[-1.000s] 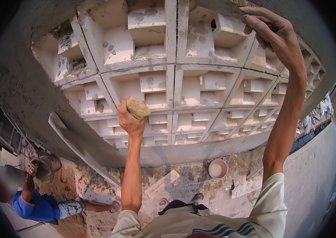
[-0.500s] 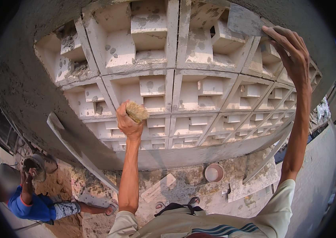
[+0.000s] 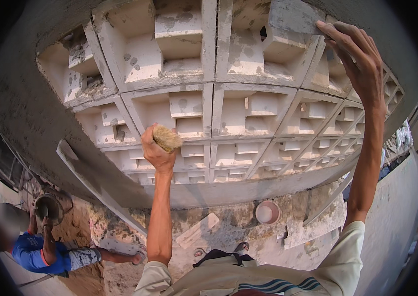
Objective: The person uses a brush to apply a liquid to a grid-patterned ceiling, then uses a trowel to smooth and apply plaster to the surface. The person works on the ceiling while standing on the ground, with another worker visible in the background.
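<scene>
My left hand [image 3: 158,154] is closed around a brush [image 3: 168,138] with pale yellow bristles, held in front of the lower middle rows of the wall's vent blocks [image 3: 256,88]. Higher up on the right, my right hand [image 3: 359,56] grips the edge of a flat grey plate [image 3: 295,18], its fingers lying along the edge. The plate lies over the upper part of a large vent block. These blocks are cream, deeply recessed and spotted with wet grey mortar. Whether the plate has a handle is hidden.
Grey plaster [image 3: 16,98] surrounds the blocks. A long board [image 3: 95,187] leans against the wall at left, and a pink bucket [image 3: 267,212] stands on the ground below. At lower left, a co-worker in blue [image 3: 38,254] holds a dark bucket [image 3: 48,209] near a sand heap.
My right hand and the plate have shifted slightly left and up in view. My left hand keeps the brush almost in place. The co-worker's bucket has turned its opening more into view.
</scene>
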`<state>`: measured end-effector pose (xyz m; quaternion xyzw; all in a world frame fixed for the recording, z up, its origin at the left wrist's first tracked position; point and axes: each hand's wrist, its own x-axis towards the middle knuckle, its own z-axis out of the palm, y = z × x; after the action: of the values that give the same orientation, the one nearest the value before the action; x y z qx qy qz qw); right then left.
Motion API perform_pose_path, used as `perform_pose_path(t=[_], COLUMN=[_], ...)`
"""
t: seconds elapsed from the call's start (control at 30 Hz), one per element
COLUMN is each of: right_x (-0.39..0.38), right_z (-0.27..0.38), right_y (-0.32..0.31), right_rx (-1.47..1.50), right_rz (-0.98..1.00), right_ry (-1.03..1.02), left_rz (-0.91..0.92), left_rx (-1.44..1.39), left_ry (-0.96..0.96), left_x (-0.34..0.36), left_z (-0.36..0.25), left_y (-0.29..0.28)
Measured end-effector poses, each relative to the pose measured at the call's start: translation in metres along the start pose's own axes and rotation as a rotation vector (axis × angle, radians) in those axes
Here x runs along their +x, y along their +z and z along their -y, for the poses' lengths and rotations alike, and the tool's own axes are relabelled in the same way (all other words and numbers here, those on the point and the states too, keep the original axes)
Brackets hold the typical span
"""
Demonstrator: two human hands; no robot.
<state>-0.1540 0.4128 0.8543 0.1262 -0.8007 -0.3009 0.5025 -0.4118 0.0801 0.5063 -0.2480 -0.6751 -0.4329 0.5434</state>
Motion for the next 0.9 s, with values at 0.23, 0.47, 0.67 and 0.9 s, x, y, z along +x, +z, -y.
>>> perform_pose_path(t=[0.23,0.47,0.67,0.9], right_x=[-0.009,0.013,0.028,0.030], right_z=[-0.007,0.007,0.016,0.018], right_y=[-0.002,-0.004,-0.002,-0.001], right_rx=[0.024,0.051,0.027,0.051], right_rz=[-0.022,0.015,0.008,0.009], right_ry=[0.008,-0.018,-0.054,-0.075], left_rz=[0.000,-0.017,0.001,-0.016], left_rx=[0.005,-0.006,0.020,-0.005], left_ry=[-0.002,0.013,-0.002,0.014], left_x=[0.000,0.001,-0.001,0.002], left_z=[-0.002,0.004,0.001,0.000], left_y=[0.003,0.002,0.002,0.003])
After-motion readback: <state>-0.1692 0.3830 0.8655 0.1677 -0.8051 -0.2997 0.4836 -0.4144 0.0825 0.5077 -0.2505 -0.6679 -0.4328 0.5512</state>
